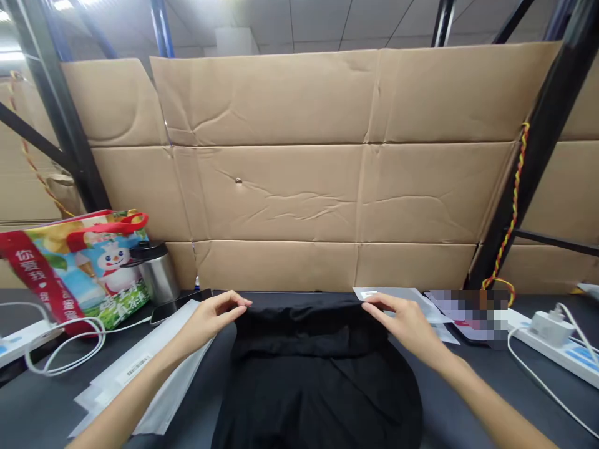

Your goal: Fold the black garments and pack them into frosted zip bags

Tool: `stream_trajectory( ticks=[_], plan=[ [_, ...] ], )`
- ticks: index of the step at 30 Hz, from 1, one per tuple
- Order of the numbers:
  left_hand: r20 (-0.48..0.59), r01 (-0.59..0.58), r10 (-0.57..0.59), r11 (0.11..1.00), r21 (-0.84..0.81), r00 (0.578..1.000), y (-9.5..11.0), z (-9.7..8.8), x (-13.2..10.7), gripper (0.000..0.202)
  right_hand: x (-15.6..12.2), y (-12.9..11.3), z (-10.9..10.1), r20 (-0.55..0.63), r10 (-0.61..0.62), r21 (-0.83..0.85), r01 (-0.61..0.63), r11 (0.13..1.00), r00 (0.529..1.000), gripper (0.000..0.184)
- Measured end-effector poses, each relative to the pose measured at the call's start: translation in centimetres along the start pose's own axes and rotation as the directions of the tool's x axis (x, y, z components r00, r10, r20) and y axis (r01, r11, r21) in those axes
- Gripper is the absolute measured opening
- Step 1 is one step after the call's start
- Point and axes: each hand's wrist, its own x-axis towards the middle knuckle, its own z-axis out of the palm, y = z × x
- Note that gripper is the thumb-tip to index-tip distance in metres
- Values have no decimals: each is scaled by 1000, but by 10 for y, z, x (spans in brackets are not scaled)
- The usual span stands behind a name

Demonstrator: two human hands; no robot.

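Note:
A piece of black cloth [318, 393], perhaps a garment, is spread over the dark table in front of me. Its far edge is stretched between my two hands, with a folded or doubled band just below that edge. My left hand [219, 318] pinches the far left corner between thumb and fingers. At the far right corner, my right hand [402, 318] pinches the cloth in the same way. The near end of the cloth runs out of the bottom of the view, so its full shape is hidden.
White plastic bags [140, 368] with a barcode label lie under my left forearm. Behind them are a phone [180, 305], a steel mug [160, 277] and a colourful bag [103, 268]. Another clear bag [397, 299] and a power strip [556, 343] lie right. Cardboard [281, 199] walls the back.

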Motion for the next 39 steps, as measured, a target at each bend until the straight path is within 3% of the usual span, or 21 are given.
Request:
stream_trajectory(
  ticks=[3, 6, 8, 9, 10, 12, 15, 18, 21, 28, 33, 36, 39],
  plan=[
    [188, 26, -37, 998, 59, 981, 33, -20, -40, 19, -29, -9, -30, 155, 10, 92, -25, 995, 988, 27],
    [428, 61, -106, 991, 118, 898, 52, -34, -65, 14, -51, -15, -52, 399, 50, 56, -79, 995, 915, 23],
    [494, 68, -114, 992, 111, 862, 56, -34, -67, 18, -55, -20, -61, 521, 75, 28, -105, 994, 850, 20],
    [482, 70, -111, 992, 103, 869, 56, -30, -65, 23, -54, -24, -61, 544, 78, 21, -106, 994, 836, 20],
    [444, 72, -111, 992, 104, 889, 56, -24, -60, 29, -51, -29, -58, 533, 74, 16, -98, 995, 843, 22],
    [367, 76, -125, 987, 145, 922, 56, -4, -49, 38, -42, -39, -42, 430, 47, -2, -51, 999, 902, 32],
    [435, -6, -101, 972, 237, 895, 57, 35, -39, 43, -32, -47, 0, 261, -7, -99, 34, 995, 965, 39],
    [538, -163, -29, 938, 307, 842, 50, 65, -41, 50, -38, -42, 39, 244, -16, -270, 84, 959, 970, 47],
    [528, -250, 8, 887, 388, 849, 35, 76, -51, 60, -53, -29, 56, 301, 38, -327, 66, 943, 953, 58],
    [483, -329, 84, 831, 448, 871, 17, 78, -62, 67, -67, -22, 54, 378, 118, -314, 7, 949, 918, 67],
    [461, -345, 119, 826, 445, 879, 16, 79, -60, 67, -62, -19, 47, 373, 81, -265, 23, 964, 924, 60],
    [473, -340, 105, 828, 446, 875, 16, 78, -58, 67, -48, 5, 30, 206, 76, -332, -3, 943, 976, 53],
    [483, -334, 92, 832, 443, 871, 19, 78, -58, 66, -33, 41, 12, 29, 40, -519, -19, 854, 999, 48]
  ],
)
